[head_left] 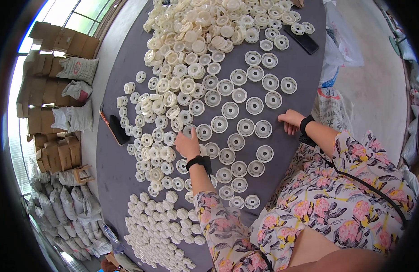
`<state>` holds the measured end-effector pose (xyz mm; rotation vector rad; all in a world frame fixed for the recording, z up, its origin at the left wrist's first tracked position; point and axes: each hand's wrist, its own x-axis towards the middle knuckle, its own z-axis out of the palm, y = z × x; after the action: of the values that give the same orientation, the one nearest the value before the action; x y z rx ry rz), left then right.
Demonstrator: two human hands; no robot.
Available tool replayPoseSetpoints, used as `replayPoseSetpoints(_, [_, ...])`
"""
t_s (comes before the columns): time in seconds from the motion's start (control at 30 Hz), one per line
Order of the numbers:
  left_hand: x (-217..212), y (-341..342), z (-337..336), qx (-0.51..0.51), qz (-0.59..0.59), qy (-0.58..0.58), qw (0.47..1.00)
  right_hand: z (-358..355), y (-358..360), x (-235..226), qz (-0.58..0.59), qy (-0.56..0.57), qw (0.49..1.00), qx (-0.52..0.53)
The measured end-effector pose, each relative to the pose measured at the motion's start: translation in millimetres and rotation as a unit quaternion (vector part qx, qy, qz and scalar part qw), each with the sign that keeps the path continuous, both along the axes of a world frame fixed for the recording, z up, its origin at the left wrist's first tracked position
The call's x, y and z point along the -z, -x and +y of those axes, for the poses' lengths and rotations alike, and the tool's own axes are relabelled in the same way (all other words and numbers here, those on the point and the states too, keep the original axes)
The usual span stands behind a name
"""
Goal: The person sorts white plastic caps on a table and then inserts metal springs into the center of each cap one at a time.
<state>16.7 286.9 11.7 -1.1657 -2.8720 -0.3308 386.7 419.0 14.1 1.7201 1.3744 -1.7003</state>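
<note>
The left grip is the nearer one to the pale disc at its fingertips, which lies flat on the grey worktop. This disc sits just beyond the thumb and first finger, on the side toward the top of the view, partly covered by them. Being round, it has no long axis, so only its rim matters to the fingers. The spread of thumb and finger looks narrow, but the hand hides their undersides, so I cannot tell whether they pinch the rim or merely rest by it.

The right grip is well apart from that disc, off to its right, near the worktop's edge. Its fingers bend loosely downward with nothing visible in them; whether something is tucked beneath, I cannot tell. Nearest to it are two flat discs, an upper one and a lower one, both on its left side and apart from the fingers.

More discs lie spread between the hands. Small rings crowd the left side of the left grip, caps cover the worktop below them, and a large heap rises at the far end.
</note>
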Motion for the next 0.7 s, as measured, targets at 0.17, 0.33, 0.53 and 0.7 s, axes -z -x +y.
replayPoseSetpoints(0.17, [-1.5, -2.6, 27.9, -0.074, -0.078, 0.111, 0.988, 5.1, 3.0, -5.4, 0.007, 0.005, 1.000, 0.001])
replayPoseSetpoints(0.33, [-0.1, -6.6, 32.6, -0.067, -0.186, 0.002, 0.980, 12.3, -5.4, -4.0, 0.006, 0.007, 1.000, 0.002])
replayPoseSetpoints(0.53, [15.6, 2.7, -2.2, -0.001, -0.350, -0.332, 0.876, 14.5, -4.6, -6.9, 0.011, 0.012, 1.000, -0.001])
replayPoseSetpoints(0.7, [-1.5, -3.1, -41.6, 0.109, -0.165, -0.160, 0.967, 12.7, -6.1, -4.1, 0.006, 0.005, 1.000, -0.004])
